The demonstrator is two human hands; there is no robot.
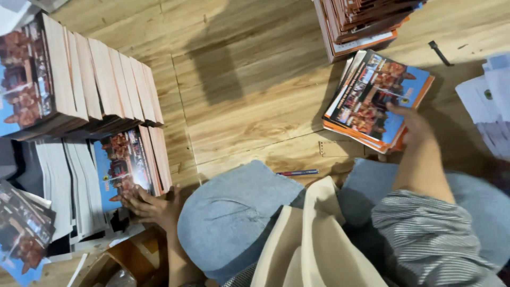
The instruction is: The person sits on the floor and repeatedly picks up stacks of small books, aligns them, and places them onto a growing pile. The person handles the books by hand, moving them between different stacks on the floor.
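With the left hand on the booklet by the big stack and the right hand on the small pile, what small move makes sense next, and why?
Probably the left hand lifts the top booklet it rests on. Its fingers lie flat on the blue and orange cover without closing round it, while the right hand presses on the small pile of booklets across the wooden floor, where matching covers lie face up.

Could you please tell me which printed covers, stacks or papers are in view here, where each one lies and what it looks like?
Booklet pile: under right hand; blue and orange picture covers.
Booklet: by left hand; blue picture cover.
Bound stacks: upper left; tan edges.
Top stack: upper edge; orange-brown.
White sheets: right edge.
Pen: floor, centre.
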